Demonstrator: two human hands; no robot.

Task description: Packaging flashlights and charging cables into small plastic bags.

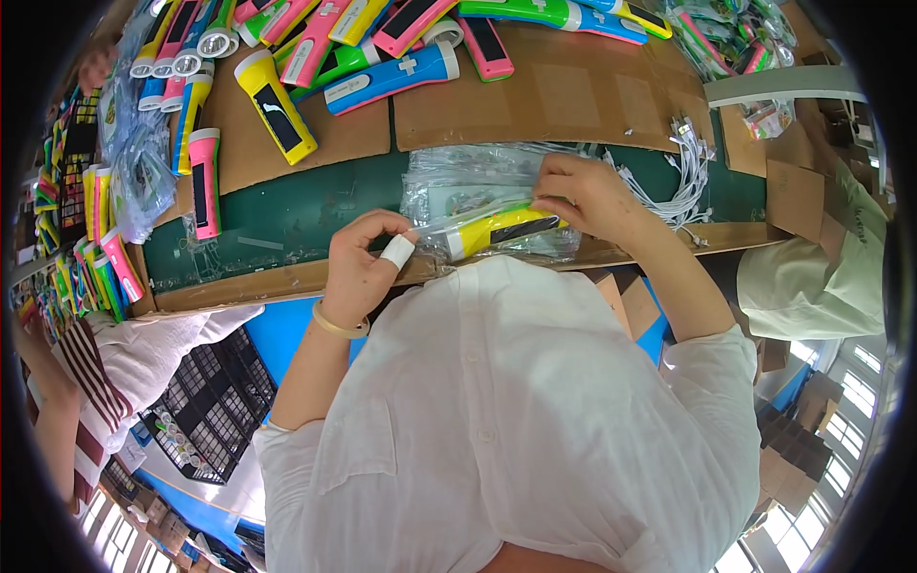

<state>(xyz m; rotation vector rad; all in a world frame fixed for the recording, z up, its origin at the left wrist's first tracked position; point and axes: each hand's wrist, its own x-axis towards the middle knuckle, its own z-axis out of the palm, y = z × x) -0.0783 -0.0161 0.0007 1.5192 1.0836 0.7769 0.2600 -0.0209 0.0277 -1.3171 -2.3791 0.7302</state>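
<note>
A yellow flashlight [501, 229] with a black panel lies inside a clear plastic bag [433, 239], close to my body at the table's near edge. My left hand [363, 263], a white wrap on one finger, pinches the bag's left end. At the other end my right hand [585, 196] is closed on the bag near the flashlight's tip, with its fingertips curled over the plastic. Beneath and behind them lies a stack of flat clear bags [449, 177].
Many coloured flashlights [392, 84] are heaped on cardboard [535, 91] at the far side. White cables [683, 181] lie to the right. Bundled plastic bags [138, 162] hang at the left. Other people's sleeves [812, 277] show on both sides.
</note>
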